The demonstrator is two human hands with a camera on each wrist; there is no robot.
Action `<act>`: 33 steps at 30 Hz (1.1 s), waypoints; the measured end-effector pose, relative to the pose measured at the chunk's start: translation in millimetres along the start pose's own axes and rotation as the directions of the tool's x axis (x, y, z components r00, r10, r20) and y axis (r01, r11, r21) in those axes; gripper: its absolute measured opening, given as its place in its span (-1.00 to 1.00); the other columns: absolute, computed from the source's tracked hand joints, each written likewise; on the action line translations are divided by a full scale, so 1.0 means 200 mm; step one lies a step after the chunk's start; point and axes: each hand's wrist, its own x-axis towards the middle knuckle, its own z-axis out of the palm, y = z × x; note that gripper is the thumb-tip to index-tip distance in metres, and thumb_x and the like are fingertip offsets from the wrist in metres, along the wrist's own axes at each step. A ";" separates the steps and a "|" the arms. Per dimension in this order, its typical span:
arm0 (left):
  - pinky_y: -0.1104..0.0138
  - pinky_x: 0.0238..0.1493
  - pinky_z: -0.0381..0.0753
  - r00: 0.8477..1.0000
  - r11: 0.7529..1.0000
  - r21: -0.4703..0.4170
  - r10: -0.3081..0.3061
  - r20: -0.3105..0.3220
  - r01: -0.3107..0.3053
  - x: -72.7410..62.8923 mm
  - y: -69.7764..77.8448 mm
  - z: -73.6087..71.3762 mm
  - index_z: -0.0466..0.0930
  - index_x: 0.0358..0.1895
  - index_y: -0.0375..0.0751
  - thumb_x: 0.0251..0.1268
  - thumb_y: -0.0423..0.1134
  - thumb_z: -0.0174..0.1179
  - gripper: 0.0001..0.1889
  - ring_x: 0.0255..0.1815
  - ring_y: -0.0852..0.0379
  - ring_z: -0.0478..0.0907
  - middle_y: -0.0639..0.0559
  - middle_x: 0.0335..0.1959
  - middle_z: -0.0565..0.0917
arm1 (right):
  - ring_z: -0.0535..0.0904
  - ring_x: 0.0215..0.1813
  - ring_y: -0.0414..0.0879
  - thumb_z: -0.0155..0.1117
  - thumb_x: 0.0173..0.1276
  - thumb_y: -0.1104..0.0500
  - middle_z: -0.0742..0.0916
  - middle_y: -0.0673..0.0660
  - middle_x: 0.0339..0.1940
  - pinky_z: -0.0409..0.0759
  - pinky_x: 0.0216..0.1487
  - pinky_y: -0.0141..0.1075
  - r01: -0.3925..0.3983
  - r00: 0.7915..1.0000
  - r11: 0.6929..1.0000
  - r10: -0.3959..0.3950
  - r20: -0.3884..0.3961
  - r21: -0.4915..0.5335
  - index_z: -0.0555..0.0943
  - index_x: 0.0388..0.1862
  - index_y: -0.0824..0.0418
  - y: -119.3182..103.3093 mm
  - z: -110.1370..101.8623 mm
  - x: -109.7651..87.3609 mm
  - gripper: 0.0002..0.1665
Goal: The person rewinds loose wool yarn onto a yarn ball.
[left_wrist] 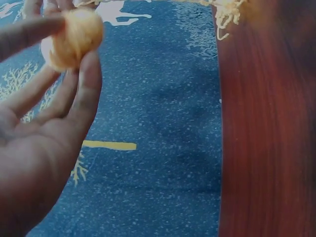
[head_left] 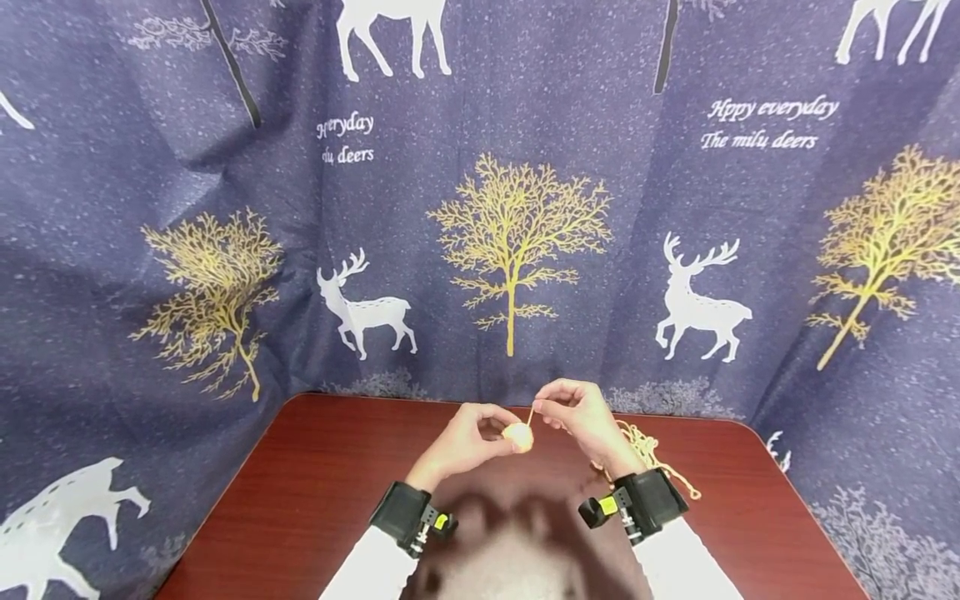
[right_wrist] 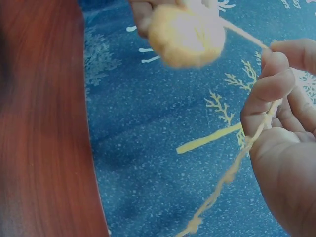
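A small pale-yellow ball of yarn (head_left: 518, 437) is pinched between the thumb and fingers of my left hand (head_left: 468, 440), above the table. From the ball a short taut strand of yarn (right_wrist: 245, 34) runs to my right hand (head_left: 581, 417), which pinches it between thumb and forefinger. In the right wrist view the strand passes through the right hand and hangs below it, with small knots or kinks along it. The left wrist view shows the ball (left_wrist: 74, 40) held at the fingertips, its wound strands visible.
A loose tangle of the same yarn (head_left: 649, 454) lies on the reddish-brown wooden table (head_left: 322, 492), beside and partly behind the right wrist. A dark blue curtain (head_left: 525, 108) printed with deer and trees hangs behind the table and at both sides.
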 end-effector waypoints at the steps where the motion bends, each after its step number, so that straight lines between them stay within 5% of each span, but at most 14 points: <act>1: 0.29 -0.08 0.74 1.000 1.000 -0.006 0.013 0.029 -0.012 0.00 0.01 0.00 0.73 -0.05 -0.30 0.17 -0.38 0.46 -0.73 -0.20 0.12 0.72 -0.09 -0.22 0.77 | 0.56 -0.48 -0.21 0.40 0.26 0.37 0.73 0.04 -0.47 0.57 -0.43 -0.45 -0.002 1.000 1.000 0.002 -0.003 0.020 0.63 -0.18 0.52 0.00 0.00 0.00 -0.78; 5: 0.22 -0.01 0.74 0.993 0.997 -0.037 0.069 0.092 -0.066 -0.01 0.05 -0.02 0.72 -0.03 -0.30 0.14 -0.43 0.46 -0.69 -0.12 0.13 0.71 -0.08 -0.16 0.77 | 0.56 -0.46 -0.24 0.37 0.27 0.39 0.74 0.00 -0.45 0.57 -0.40 -0.47 -0.006 1.000 0.994 0.007 -0.003 0.107 0.68 -0.23 0.38 -0.01 0.00 0.01 -0.90; 9: 0.15 0.01 0.74 0.987 0.979 -0.152 0.146 0.060 -0.135 0.00 0.08 -0.02 0.67 0.01 -0.44 0.15 -0.51 0.43 -0.67 -0.10 0.08 0.72 -0.25 -0.14 0.75 | 0.56 -0.46 -0.24 0.37 0.31 0.38 0.75 0.01 -0.43 0.54 -0.42 -0.50 -0.030 0.999 0.988 0.026 0.027 0.152 0.70 -0.25 0.26 0.02 0.00 0.01 -0.93; 15: 0.25 -0.07 0.75 0.974 0.908 -0.371 0.130 -0.185 -0.192 0.04 0.10 0.01 0.55 0.00 -0.70 0.11 -0.61 0.35 -0.63 -0.15 0.13 0.73 -0.29 -0.11 0.75 | 0.56 -0.47 -0.24 0.35 0.32 0.36 0.74 0.02 -0.43 0.56 -0.44 -0.49 -0.064 0.995 0.990 0.055 0.079 0.124 0.70 -0.20 0.30 0.07 0.04 -0.01 -0.91; 18: 0.31 -0.05 0.73 0.939 0.873 -0.435 0.068 -0.336 -0.219 0.06 0.10 0.03 0.50 0.02 -0.77 0.08 -0.64 0.32 -0.60 -0.15 0.15 0.72 -0.22 -0.11 0.76 | 0.57 -0.46 -0.22 0.37 0.30 0.36 0.74 0.04 -0.41 0.58 -0.43 -0.46 -0.048 0.994 0.997 0.042 0.097 0.068 0.67 -0.18 0.42 0.09 0.06 -0.03 -0.85; 20: 0.33 -0.06 0.73 0.904 0.870 -0.440 0.016 -0.428 -0.224 0.07 0.10 0.05 0.50 0.01 -0.77 0.08 -0.63 0.32 -0.60 -0.17 0.15 0.71 -0.22 -0.13 0.75 | 0.57 -0.46 -0.20 0.38 0.30 0.33 0.75 0.05 -0.40 0.59 -0.43 -0.43 -0.023 0.994 1.000 0.022 0.109 0.004 0.65 -0.17 0.48 0.09 0.08 -0.04 -0.79; 24: 0.34 -0.11 0.74 0.822 0.940 -0.289 -0.017 -0.569 -0.180 0.08 0.08 0.07 0.62 -0.05 -0.61 0.08 -0.56 0.40 -0.67 -0.24 0.12 0.71 -0.26 -0.20 0.75 | 0.58 -0.48 -0.17 0.41 0.30 0.31 0.75 0.11 -0.39 0.60 -0.45 -0.41 0.039 0.990 0.993 -0.024 0.137 -0.110 0.67 -0.19 0.46 0.08 0.09 -0.05 -0.80; 27: 0.31 -0.17 0.76 0.794 0.992 -0.036 0.073 -0.604 -0.119 0.08 0.04 0.07 0.68 -0.12 -0.45 0.04 -0.49 0.46 -0.71 -0.29 0.05 0.71 -0.22 -0.27 0.73 | 0.59 -0.49 -0.16 0.40 0.29 0.33 0.76 0.18 -0.38 0.62 -0.45 -0.39 0.071 0.988 0.985 -0.048 0.148 -0.158 0.69 -0.22 0.42 0.07 0.08 -0.06 -0.85; 30: 0.29 -0.24 0.77 0.809 0.978 0.195 0.175 -0.561 -0.076 0.06 0.01 0.07 0.71 -0.16 -0.35 -0.03 -0.46 0.49 -0.70 -0.32 0.03 0.70 -0.13 -0.30 0.71 | 0.59 -0.49 -0.13 0.39 0.29 0.34 0.75 0.22 -0.39 0.62 -0.47 -0.37 0.087 0.988 0.980 -0.062 0.140 -0.181 0.70 -0.23 0.40 0.05 0.06 -0.06 -0.88; 33: 0.33 -0.30 0.75 0.864 0.951 0.305 0.197 -0.462 -0.053 0.04 -0.01 0.06 0.72 -0.20 -0.31 -0.11 -0.46 0.50 -0.69 -0.35 0.08 0.69 -0.07 -0.31 0.68 | 0.59 -0.50 -0.13 0.39 0.28 0.35 0.75 0.20 -0.41 0.60 -0.47 -0.38 0.089 0.989 0.982 -0.069 0.127 -0.164 0.68 -0.23 0.43 0.03 0.04 -0.05 -0.86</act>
